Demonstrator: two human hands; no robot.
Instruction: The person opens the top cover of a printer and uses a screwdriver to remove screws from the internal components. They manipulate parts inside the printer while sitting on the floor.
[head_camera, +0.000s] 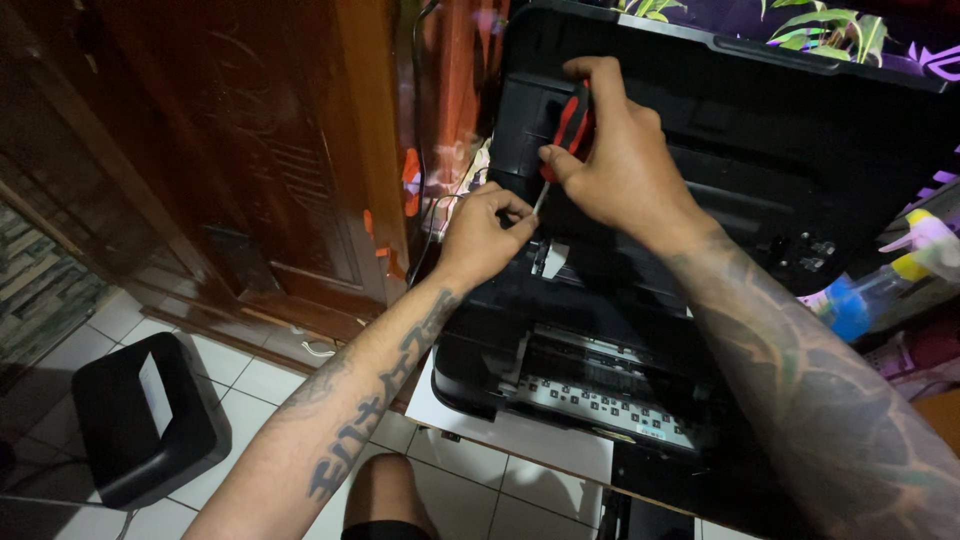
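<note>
Printer (640, 330), white table (480, 425), tiled floor (250, 385)

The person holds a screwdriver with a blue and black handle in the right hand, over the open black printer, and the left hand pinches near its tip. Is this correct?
Not quite: the handle is red and black, not blue and black, as the head view shows. The rest holds: the right hand grips the screwdriver over the open black printer, and the left hand pinches near its tip.
</note>
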